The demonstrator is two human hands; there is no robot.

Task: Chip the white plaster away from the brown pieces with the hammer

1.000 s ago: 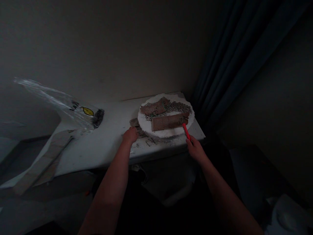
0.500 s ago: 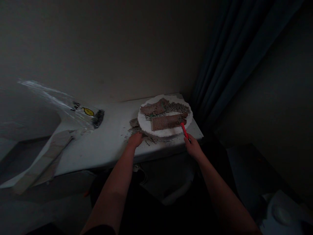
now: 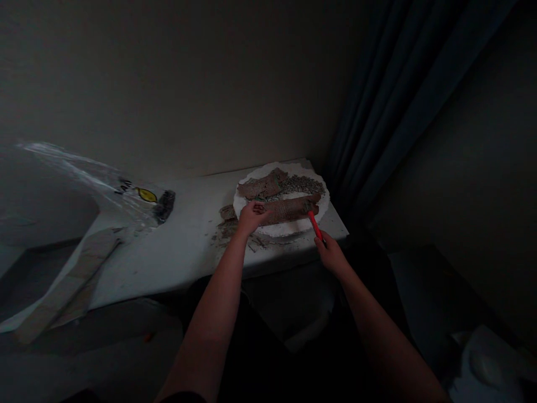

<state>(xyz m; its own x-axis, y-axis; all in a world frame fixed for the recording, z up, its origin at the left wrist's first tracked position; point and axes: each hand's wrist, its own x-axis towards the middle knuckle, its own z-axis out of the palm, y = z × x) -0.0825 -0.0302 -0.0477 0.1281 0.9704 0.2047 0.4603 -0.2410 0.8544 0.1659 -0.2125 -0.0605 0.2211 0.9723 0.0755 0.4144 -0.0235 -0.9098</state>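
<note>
A round white slab (image 3: 289, 228) with an uneven edge bears a brown, bark-like strip (image 3: 291, 210) along its near side. My left hand (image 3: 250, 217) is at the strip's left end, its fingers curled and its thumb lying along the near edge. In my right hand (image 3: 330, 253) is a slim tool with a red handle (image 3: 314, 224), gripped low. Its upper end meets the strip's right part; the tip is too dark to make out. Behind the strip lie a second brown piece (image 3: 262, 186) and grey gravel (image 3: 304, 183).
Brown scraps (image 3: 229, 212) and crumbs litter the white table (image 3: 184, 235) left of the slab. A clear plastic bag (image 3: 146, 196) with a yellow mark stands farther left, near a long flat board (image 3: 71, 285). A dark curtain (image 3: 377, 129) hangs at the right.
My left hand has moved up and right from the crumbs beside the slab to the brown strip's left end. My right hand keeps the red tool at nearly the same spot.
</note>
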